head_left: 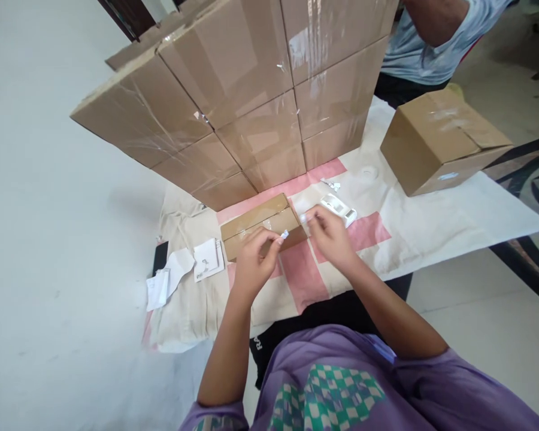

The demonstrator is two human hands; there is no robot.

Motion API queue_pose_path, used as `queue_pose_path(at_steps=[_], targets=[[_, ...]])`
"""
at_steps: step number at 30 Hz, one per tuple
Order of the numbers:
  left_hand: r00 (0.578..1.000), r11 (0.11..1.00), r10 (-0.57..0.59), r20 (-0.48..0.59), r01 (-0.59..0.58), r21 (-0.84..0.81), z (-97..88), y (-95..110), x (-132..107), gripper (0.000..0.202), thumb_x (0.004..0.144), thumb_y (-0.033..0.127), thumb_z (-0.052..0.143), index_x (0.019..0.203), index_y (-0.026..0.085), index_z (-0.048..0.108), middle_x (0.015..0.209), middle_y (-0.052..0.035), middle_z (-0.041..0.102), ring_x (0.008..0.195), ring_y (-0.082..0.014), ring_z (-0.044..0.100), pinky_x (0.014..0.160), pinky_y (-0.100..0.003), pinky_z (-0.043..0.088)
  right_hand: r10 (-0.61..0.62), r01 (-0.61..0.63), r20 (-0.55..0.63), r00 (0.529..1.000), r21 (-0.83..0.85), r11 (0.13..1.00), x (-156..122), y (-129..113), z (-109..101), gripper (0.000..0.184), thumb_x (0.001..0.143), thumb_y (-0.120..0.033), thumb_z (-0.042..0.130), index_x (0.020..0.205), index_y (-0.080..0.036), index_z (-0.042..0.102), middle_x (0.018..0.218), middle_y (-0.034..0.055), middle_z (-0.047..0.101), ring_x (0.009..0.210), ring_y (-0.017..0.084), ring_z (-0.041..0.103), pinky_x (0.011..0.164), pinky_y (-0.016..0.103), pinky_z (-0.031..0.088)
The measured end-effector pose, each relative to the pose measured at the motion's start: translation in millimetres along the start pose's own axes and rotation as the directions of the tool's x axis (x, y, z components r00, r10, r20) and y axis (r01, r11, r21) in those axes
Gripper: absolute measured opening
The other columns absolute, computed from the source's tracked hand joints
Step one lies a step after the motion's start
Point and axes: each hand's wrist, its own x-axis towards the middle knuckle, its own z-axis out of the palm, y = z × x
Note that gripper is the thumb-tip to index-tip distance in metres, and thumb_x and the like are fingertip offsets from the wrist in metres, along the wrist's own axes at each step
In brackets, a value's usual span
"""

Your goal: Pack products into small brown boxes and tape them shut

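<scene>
My left hand is closed in a pinch on a small white strip of tape. My right hand is also pinched, gripping another small white bit near its fingertips. Both hands hover just in front of a small flat cardboard box sealed with clear tape. The box lies on a cream cloth with pink squares. A white tape dispenser rests on the cloth just beyond my right hand.
A wall of stacked taped cartons rises behind the small box. A separate carton sits at the right. White paper slips and a black phone lie at the left. Another person in a light shirt is beyond.
</scene>
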Motion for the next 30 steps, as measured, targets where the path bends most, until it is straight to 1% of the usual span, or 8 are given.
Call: queue_pose_path(at_steps=[3, 5, 9, 12, 16, 23, 26, 30], targets=[[0.995, 0.996, -0.087, -0.054, 0.088, 0.005, -8.2, -4.2, -0.7, 0.014, 0.097, 0.028, 0.061, 0.084, 0.022, 0.064, 0.085, 0.0005, 0.068, 0.085, -0.0156, 0.062, 0.082, -0.029, 0.044, 0.109, -0.117, -0.272, 0.956, -0.013, 0.993, 0.7, 22.6, -35.4, 0.023, 0.101, -0.035, 0.051, 0.082, -0.022, 0.055, 0.074, -0.0016, 0.053, 0.068, 0.015, 0.051, 0.065, 0.029, 0.039], [0.991, 0.991, -0.131, -0.026, 0.132, 0.012, -14.3, -7.0, 9.9, 0.014, 0.096, 0.03, 0.061, 0.086, 0.022, 0.064, 0.087, 0.0007, 0.068, 0.086, -0.0155, 0.061, 0.082, -0.028, 0.043, 0.144, -0.164, -0.341, 0.929, -0.03, 0.986, 2.8, 44.3, -59.8, 0.022, 0.1, -0.036, 0.052, 0.085, -0.022, 0.057, 0.075, -0.0013, 0.054, 0.068, 0.015, 0.05, 0.065, 0.029, 0.039], [0.975, 0.996, -0.09, 0.201, 0.09, 0.01, -4.5, -7.5, 75.9, 0.019, 0.096, 0.035, 0.057, 0.084, 0.021, 0.062, 0.085, 0.0006, 0.067, 0.08, -0.015, 0.06, 0.076, -0.026, 0.043, 0.185, -0.267, -0.485, 0.854, -0.103, 0.958, 8.8, 98.1, -89.0, 0.017, 0.097, -0.034, 0.052, 0.086, -0.022, 0.057, 0.074, -0.0011, 0.055, 0.065, 0.015, 0.049, 0.063, 0.03, 0.038], [0.905, 0.994, -0.047, 0.424, 0.002, 0.106, 31.2, -7.5, 152.6, 0.021, 0.097, 0.031, 0.051, 0.086, 0.018, 0.062, 0.085, -0.0014, 0.067, 0.078, -0.0146, 0.06, 0.074, -0.026, 0.044, 0.217, -0.323, -0.531, 0.819, -0.115, 0.939, 11.7, 130.1, -91.4, 0.016, 0.096, -0.033, 0.051, 0.085, -0.022, 0.056, 0.07, -0.0019, 0.053, 0.062, 0.016, 0.047, 0.063, 0.031, 0.037], [0.791, 0.955, -0.146, 0.594, -0.043, 0.292, 98.3, -16.6, 238.9, 0.017, 0.091, 0.019, 0.054, 0.087, 0.013, 0.069, 0.089, -0.006, 0.072, 0.085, -0.0172, 0.063, 0.079, -0.027, 0.045, 0.2, -0.295, -0.442, 0.874, -0.157, 0.942, 12.6, 143.6, -86.2, 0.016, 0.096, -0.034, 0.049, 0.089, -0.022, 0.057, 0.073, -0.0009, 0.055, 0.066, 0.018, 0.05, 0.065, 0.032, 0.038], [0.579, 0.868, -0.363, 0.73, -0.074, 0.491, 184.9, -52.9, 290.8, 0.024, 0.096, 0.036, 0.065, 0.09, 0.013, 0.069, 0.087, -0.0035, 0.071, 0.08, -0.0162, 0.067, 0.08, -0.034, 0.055, 0.2, -0.311, -0.412, 0.889, -0.224, 0.924, 14.8, 142.6, -88.2, 0.017, 0.098, -0.033, 0.046, 0.089, -0.022, 0.057, 0.075, 0.0017, 0.06, 0.069, 0.021, 0.054, 0.067, 0.033, 0.038], [0.564, 0.82, -0.419, 0.712, -0.101, 0.563, 199.1, -63.9, 298.0, 0.028, 0.096, 0.041, 0.065, 0.095, 0.013, 0.068, 0.095, -0.0041, 0.07, 0.086, -0.0168, 0.068, 0.082, -0.036, 0.058, 0.184, -0.306, -0.403, 0.896, -0.261, 0.915, 15.4, 145.4, -89.6, 0.018, 0.098, -0.032, 0.046, 0.088, -0.022, 0.057, 0.08, 0.003, 0.062, 0.072, 0.022, 0.056, 0.07, 0.033, 0.039], [0.628, 0.769, -0.429, 0.649, -0.123, 0.627, 199.8, -64.7, 302.6, 0.028, 0.089, 0.04, 0.073, 0.096, 0.014, 0.07, 0.098, -0.0065, 0.071, 0.091, -0.0197, 0.068, 0.086, -0.039, 0.056, 0.181, -0.309, -0.4, 0.898, -0.282, 0.908, 14.9, 148.1, -90.1, 0.019, 0.099, -0.032, 0.044, 0.089, -0.022, 0.057, 0.081, 0.0038, 0.063, 0.074, 0.022, 0.057, 0.071, 0.033, 0.04]])
